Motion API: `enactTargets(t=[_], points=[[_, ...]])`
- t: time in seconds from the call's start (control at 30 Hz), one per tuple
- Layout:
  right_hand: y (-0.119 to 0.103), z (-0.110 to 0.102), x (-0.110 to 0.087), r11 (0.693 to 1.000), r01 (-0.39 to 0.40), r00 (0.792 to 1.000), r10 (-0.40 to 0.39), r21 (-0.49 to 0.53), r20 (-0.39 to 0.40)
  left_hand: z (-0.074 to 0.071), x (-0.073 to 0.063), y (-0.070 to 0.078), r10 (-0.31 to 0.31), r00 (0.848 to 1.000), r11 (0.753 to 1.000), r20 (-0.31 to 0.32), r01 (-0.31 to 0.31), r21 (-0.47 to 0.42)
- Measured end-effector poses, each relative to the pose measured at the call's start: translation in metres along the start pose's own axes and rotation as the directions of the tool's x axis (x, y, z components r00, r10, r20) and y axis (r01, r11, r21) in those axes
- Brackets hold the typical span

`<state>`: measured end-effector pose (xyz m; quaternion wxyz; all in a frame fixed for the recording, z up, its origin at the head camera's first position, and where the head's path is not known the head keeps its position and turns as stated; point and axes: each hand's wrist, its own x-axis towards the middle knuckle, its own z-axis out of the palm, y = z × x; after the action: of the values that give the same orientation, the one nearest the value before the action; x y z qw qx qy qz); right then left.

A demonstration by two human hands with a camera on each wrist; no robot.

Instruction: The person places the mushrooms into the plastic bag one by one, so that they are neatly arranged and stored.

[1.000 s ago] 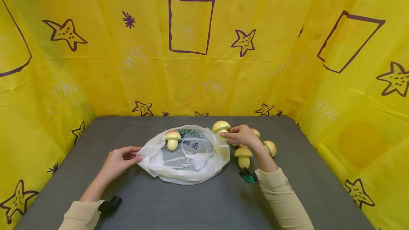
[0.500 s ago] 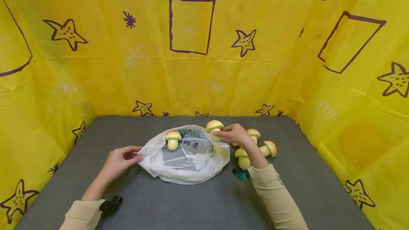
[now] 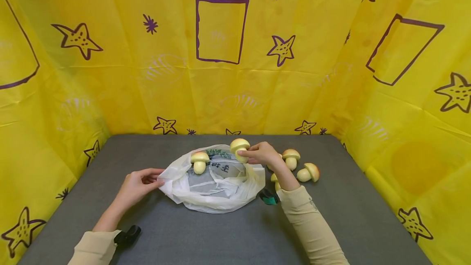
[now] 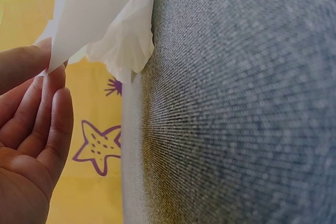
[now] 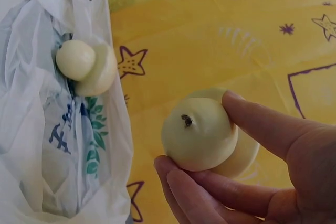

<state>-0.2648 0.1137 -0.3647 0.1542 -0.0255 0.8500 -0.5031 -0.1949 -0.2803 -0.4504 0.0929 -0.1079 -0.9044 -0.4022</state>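
A white plastic bag (image 3: 217, 205) lies spread on the table with its mouth facing up; green leaf print and dark characters show inside. My left hand (image 3: 137, 185) pinches the bag's left edge between thumb and fingers, as the left wrist view also shows. One toy mushroom (image 3: 200, 162) rests inside the bag near its far left side. My right hand (image 3: 263, 154) grips another toy mushroom (image 5: 199, 135) by its stem, cap up, over the bag's far right rim. In the right wrist view the stem's end shows a small dark mark.
Several more toy mushrooms (image 3: 309, 173) lie on the grey table (image 3: 191, 240) right of the bag, some partly hidden behind my right forearm. A yellow curtain (image 3: 235, 93) with purple stars surrounds the table's back and sides.
My right hand has moved left with its mushroom, from beside the bag to over its far right rim. More of the mushrooms behind it show. My left hand has stayed put.
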Motion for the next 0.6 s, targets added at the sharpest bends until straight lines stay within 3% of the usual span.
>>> enactTargets(t=[0.6], points=[[-0.006, 0.023, 0.017, 1.0, -0.009, 1.0, 0.008, 0.022, 0.017, 0.002, 0.001, -0.003, 0.019, 1.0, 1.0, -0.013, -0.019, 0.006]])
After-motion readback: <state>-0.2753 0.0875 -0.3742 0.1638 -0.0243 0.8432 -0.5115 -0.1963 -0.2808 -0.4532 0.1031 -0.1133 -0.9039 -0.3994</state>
